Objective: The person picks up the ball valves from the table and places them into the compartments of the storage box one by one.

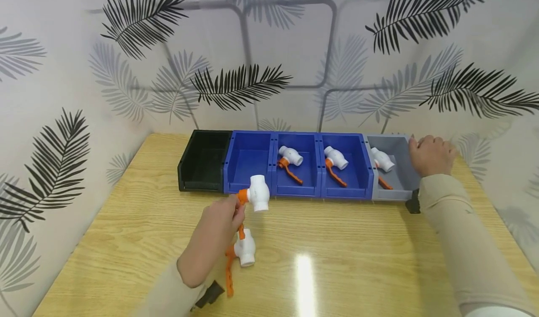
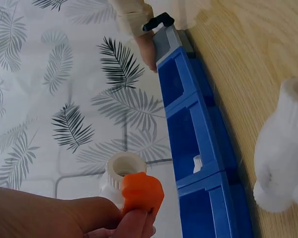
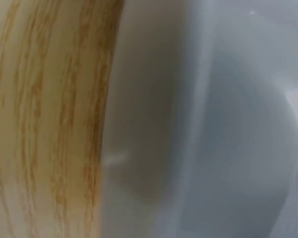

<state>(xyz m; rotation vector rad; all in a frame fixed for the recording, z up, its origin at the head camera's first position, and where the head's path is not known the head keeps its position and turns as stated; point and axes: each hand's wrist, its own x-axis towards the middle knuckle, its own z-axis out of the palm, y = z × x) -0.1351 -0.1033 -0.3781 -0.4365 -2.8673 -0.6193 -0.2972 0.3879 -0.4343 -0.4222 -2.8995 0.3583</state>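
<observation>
My left hand (image 1: 214, 235) pinches the orange handle of a white ball valve (image 1: 259, 193), lifted above the table in front of the bins. The left wrist view shows thumb and fingers around that orange handle (image 2: 143, 191). Below it, a second ball valve (image 1: 245, 249) lies on the table, orange handle toward me. My right hand (image 1: 433, 155) grips the right side wall of the grey bin (image 1: 393, 195), which holds one ball valve (image 1: 382, 159). Up close, the right wrist view shows the bin's grey wall (image 3: 238, 134), blurred, but not the fingers.
Left of the grey bin, in one row, stand three blue bins (image 1: 251, 167) and a black bin (image 1: 204, 185) at the end. The middle and right blue bins each hold a ball valve (image 1: 335, 158). A patterned curtain (image 1: 286, 50) hangs behind the wooden table (image 1: 337, 242).
</observation>
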